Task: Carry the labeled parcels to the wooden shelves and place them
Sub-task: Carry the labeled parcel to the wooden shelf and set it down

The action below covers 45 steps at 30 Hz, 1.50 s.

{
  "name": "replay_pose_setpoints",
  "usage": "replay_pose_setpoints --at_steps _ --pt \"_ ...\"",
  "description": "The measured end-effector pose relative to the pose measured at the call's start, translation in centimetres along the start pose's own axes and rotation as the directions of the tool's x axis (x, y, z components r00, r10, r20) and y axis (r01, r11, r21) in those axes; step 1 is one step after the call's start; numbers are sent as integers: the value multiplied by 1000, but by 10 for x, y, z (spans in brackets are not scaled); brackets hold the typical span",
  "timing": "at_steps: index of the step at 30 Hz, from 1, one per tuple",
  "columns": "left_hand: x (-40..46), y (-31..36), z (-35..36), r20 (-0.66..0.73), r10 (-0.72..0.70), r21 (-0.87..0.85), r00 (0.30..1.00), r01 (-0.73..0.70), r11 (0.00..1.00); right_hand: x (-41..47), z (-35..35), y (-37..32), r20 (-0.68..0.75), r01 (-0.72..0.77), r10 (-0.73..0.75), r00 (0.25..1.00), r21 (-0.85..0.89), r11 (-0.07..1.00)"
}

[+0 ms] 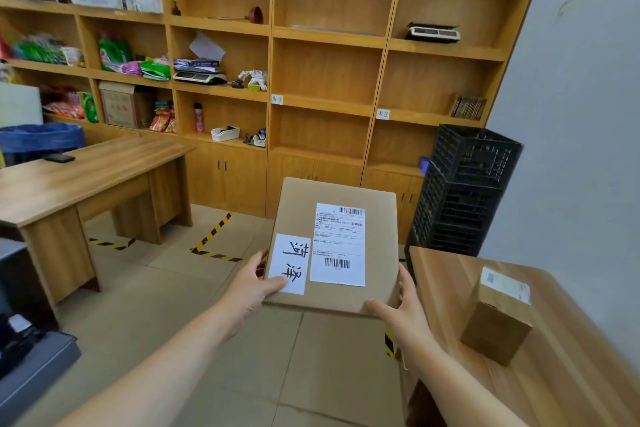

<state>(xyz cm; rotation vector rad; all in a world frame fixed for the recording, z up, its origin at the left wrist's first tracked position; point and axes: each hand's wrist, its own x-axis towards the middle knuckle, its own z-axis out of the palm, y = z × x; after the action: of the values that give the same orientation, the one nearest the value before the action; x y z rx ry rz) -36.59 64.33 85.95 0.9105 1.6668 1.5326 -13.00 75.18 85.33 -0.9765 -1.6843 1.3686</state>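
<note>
Surface: you had a wooden surface (571, 357) at your right with a second small parcel (498, 319) sitting on it, label up.
Room: wooden shelves (329, 42) filled the wall ahead, left bays cluttered, middle bays pretty much bare. Another desk (79, 177) on the left, black crates (464, 191) stacked by the right wall, striped tape on the floor (214, 239).
Parcel: the cardboard parcel (377, 246) was up in the air in front of you, well short of the shelves.
Hands: your left hand (252, 284) and right hand (408, 315) had it by the near corners, fingers wrapped on the parcel.
Hard to read: shipping label print was too small; shelf tags were blurry too.
</note>
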Motion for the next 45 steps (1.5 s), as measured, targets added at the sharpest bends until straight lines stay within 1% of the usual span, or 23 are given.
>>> replay_pose_setpoints --at_steps 3,5,9,14,17,21,27,31,37,42,45 --pt "61 6 -28 -17 9 91 1000 -8 996 59 30 -8 -19 1 -1 1000 -1 1000" --pt "100 9 -43 -17 20 144 1000 -18 989 96 51 -12 -31 27 -27 999 -9 1000" --pt "173 9 -61 -28 38 200 999 -31 979 164 83 -14 -60 55 -58 996 -55 997" --pt "254 6 -70 -68 95 273 993 -73 959 248 105 -7 -72 34 -41 997 -92 995" --pt "307 5 -69 -66 134 301 989 -108 948 303 116 -1 -61 21 -26 998 -77 997" --pt "386 6 -67 -87 150 347 985 -111 931 387 127 10 -43 -4 1 999 -68 998" --pt "519 15 -77 -63 143 360 988 -112 926 532 145 15 -16 -3 2 1000 -66 998" --pt "592 13 -93 -111 125 340 986 -81 937 618 170 15 40 32 -29 999 -78 996" --pt "691 5 -139 -181 135 356 974 -64 932 723 232 20 75 37 -28 997 -129 991" --pt "785 1 -183 -144 172 343 974 -114 932 807 290 23 66 54 -44 997 -156 986" --pt "848 1 -216 -147 173 349 974 -112 930 858 328 18 35 65 -60 998 -160 985"
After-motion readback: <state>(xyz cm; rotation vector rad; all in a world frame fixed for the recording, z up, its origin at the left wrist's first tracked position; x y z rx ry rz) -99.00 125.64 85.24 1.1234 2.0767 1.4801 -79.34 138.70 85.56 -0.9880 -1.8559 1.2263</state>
